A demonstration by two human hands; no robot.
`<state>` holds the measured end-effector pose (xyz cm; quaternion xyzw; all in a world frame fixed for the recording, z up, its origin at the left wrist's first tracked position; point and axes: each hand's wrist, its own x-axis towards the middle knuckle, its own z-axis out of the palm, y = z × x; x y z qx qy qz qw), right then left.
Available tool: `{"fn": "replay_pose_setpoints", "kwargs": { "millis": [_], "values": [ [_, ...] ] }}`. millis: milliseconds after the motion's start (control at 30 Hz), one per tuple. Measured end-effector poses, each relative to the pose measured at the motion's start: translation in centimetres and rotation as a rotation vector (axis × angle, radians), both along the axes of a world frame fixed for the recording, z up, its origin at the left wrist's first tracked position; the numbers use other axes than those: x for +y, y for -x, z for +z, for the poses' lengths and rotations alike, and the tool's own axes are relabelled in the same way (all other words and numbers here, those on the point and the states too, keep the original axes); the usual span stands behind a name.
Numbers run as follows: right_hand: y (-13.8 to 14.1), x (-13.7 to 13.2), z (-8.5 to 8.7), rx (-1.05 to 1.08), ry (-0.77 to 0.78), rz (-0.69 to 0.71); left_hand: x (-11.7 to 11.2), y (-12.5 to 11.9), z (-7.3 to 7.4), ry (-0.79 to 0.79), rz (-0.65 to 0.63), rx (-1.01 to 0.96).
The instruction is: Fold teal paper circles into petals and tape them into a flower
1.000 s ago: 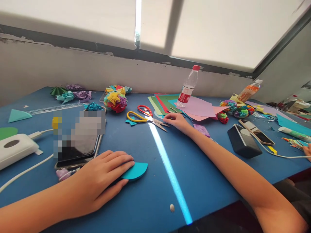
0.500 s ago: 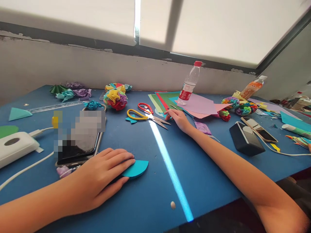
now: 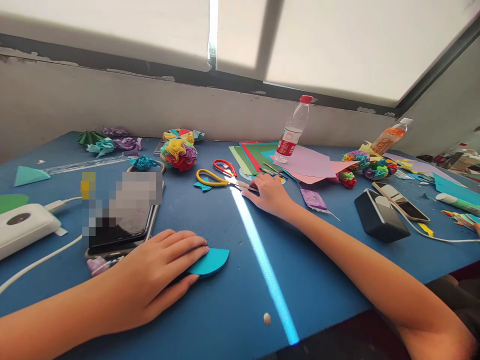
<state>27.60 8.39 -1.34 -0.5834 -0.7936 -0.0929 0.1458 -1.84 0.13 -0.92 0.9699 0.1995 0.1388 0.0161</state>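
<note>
On the blue table, my left hand (image 3: 165, 277) lies over a folded blue paper piece (image 3: 213, 261) with a curved edge. Its fingers rest on top and the thumb lies along the near side. Farther forward, my right hand (image 3: 273, 196) is closed round the blades of a pair of scissors (image 3: 213, 177) with one yellow and one red handle loop. The blade tips are hidden under its fingers. A blue paper scrap (image 3: 203, 185) lies beneath the yellow loop, and thin pointed tools (image 3: 270, 168) lie just beyond the right hand.
Coloured paper sheets (image 3: 311, 161) lie at the back beside a red-capped bottle (image 3: 290, 132). Left are a phone (image 3: 123, 230), a power bank (image 3: 26, 227) and a paper flower ball (image 3: 179, 155). A black box (image 3: 380, 215) and another phone (image 3: 403, 200) sit right; a small pebble-like object (image 3: 267, 318) is near the front.
My right hand has moved back toward me, from just past the scissors' tips onto the blades. The thin tools behind it have come into view. My left hand stays on the blue paper.
</note>
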Motion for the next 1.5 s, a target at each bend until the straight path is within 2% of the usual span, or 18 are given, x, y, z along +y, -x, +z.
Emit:
{"fn": "replay_pose_setpoints", "kwargs": {
  "millis": [267,533,1033,1400,1500],
  "values": [
    [0.8,-0.7,-0.3,-0.115,-0.066,-0.061,-0.1,-0.1,-0.6,-0.025,0.016,-0.064],
    [1.3,-1.1,-0.1,-0.132,-0.057,-0.12,0.0,0.0,0.5,-0.025,-0.014,0.073],
    [1.3,-1.1,-0.3,-0.188,-0.056,-0.135,0.2,0.0,0.4,-0.038,-0.015,0.078],
    [1.3,-1.3,0.0,-0.24,-0.023,-0.192,-0.1,0.0,-0.1,-0.011,0.0,0.003],
    [1.8,-1.0,0.0,-0.212,-0.055,-0.196,-0.1,-0.1,0.1,-0.007,0.008,-0.026]
  ]
}}
